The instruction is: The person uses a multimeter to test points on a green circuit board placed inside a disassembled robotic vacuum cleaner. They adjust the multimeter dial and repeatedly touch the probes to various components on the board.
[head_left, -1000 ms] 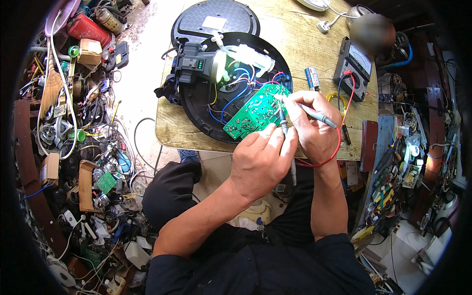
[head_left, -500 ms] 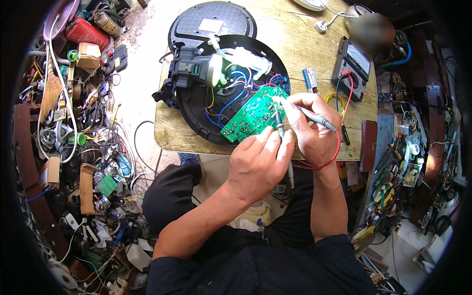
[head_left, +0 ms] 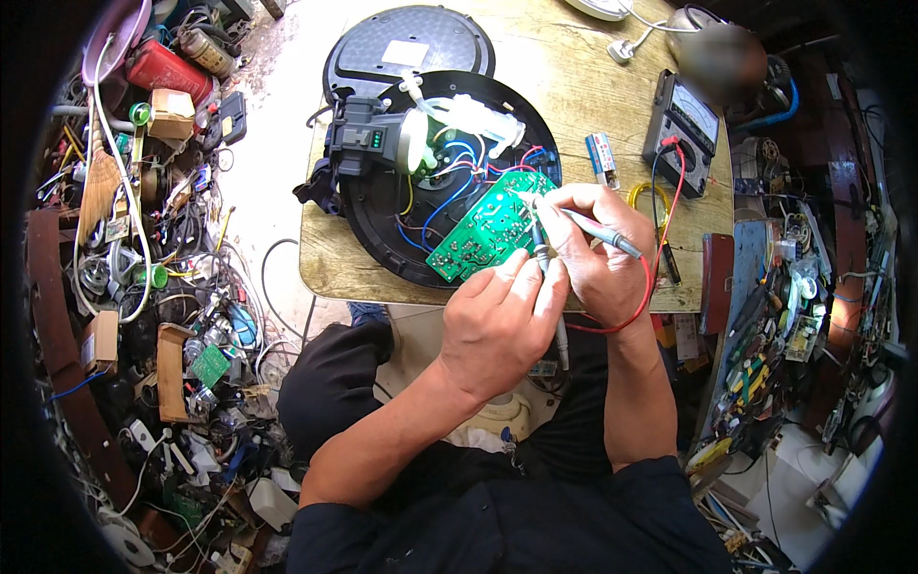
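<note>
One grey probe (head_left: 542, 257) clamped in the left hand (head_left: 501, 314), fingers bunched together, near the lower edge of the green circuit board (head_left: 480, 228). Second grey probe (head_left: 612, 236) pinched in the right hand (head_left: 600, 263), with red lead (head_left: 652, 283) looping back toward the multimeter (head_left: 684, 136) on the right side of the wooden table (head_left: 566, 100). Board positioned over the near right part of the round black base (head_left: 378, 227). Aim of both probes: the board's right half. Impossible to tell whether tips in contact.
</note>
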Available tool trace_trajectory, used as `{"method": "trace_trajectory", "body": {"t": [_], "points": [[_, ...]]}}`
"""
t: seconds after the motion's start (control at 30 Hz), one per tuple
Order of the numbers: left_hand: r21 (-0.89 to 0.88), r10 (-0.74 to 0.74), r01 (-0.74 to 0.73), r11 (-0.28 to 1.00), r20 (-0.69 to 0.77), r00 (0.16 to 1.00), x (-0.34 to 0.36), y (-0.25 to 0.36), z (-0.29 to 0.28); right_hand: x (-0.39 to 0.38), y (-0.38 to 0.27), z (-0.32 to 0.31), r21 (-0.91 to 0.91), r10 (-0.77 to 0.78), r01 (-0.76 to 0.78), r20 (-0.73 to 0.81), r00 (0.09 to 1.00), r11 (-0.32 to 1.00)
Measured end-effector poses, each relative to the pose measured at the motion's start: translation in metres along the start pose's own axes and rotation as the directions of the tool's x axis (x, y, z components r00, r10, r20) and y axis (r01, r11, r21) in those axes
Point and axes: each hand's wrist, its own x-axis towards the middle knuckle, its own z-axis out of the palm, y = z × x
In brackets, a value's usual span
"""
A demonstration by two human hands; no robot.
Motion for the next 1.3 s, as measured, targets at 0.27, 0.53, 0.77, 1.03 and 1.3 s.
{"method": "trace_trajectory", "body": {"t": [0.27, 0.53, 0.77, 1.03, 1.3], "points": [[0.0, -0.001, 0.001, 1.0, 0.008, 1.0, 0.0, 0.0002, -0.0005, 0.0006, 0.0057, -0.0029, 0.012, -0.042, 0.042, -0.032, 0.999, 0.999], [0.004, 0.001, -0.001, 1.0, 0.011, 1.0, -0.0022, -0.0005, -0.0006, 0.0002, 0.0056, -0.0018, 0.027, -0.006, 0.007, -0.036, 0.999, 1.0], [0.001, -0.004, 0.004, 1.0, 0.014, 1.0, -0.0026, -0.0008, -0.0021, 0.0007, 0.0025, -0.0006, 0.012, -0.006, 0.006, -0.037, 0.999, 1.0], [-0.007, -0.007, 0.007, 1.0, 0.013, 1.0, -0.0026, -0.0008, -0.0027, -0.0007, 0.0055, -0.0002, 0.022, -0.012, 0.013, -0.051, 0.999, 1.0], [-0.002, -0.01, 0.01, 1.0, 0.019, 1.0, -0.0029, -0.0006, -0.0019, -0.0002, 0.0029, -0.0021, 0.006, -0.01, 0.01, -0.036, 0.999, 1.0]]}}
